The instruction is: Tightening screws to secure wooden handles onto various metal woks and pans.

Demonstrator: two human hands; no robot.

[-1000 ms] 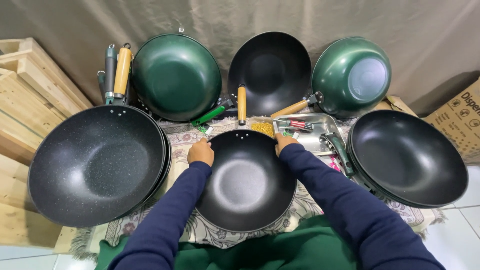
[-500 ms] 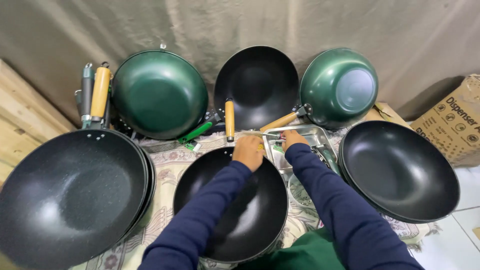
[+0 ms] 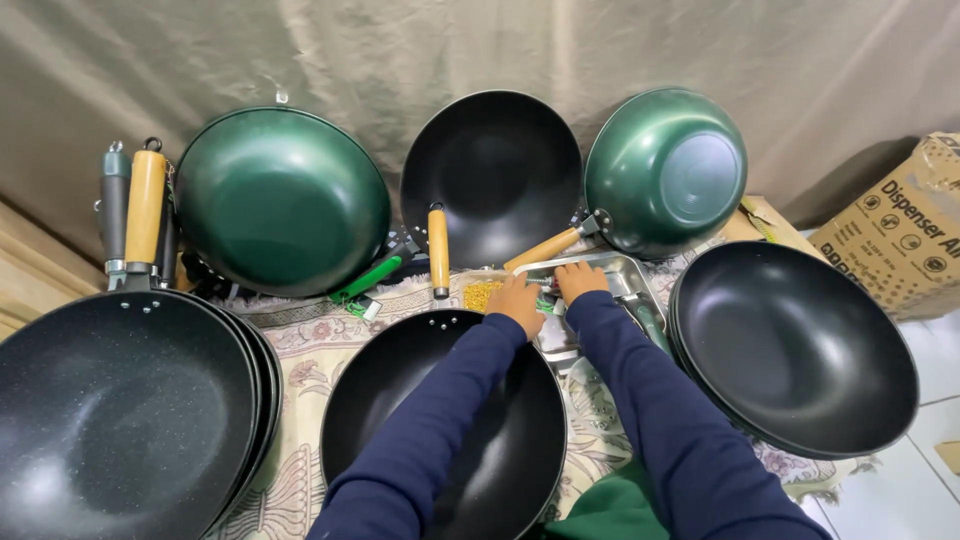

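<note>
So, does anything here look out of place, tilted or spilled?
Nothing looks spilled or damaged. Three woks lean tilted against the curtain: a green one, a black one and a second green one. Both hands, left and right, are at the metal tray.

Left hand [image 3: 517, 300], right hand [image 3: 580, 280] extended forward, close together, fingers curled.

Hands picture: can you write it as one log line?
left hand: over metal tray | right hand: in tray, beside left | black wok: under forearms | hold: unclear
</note>
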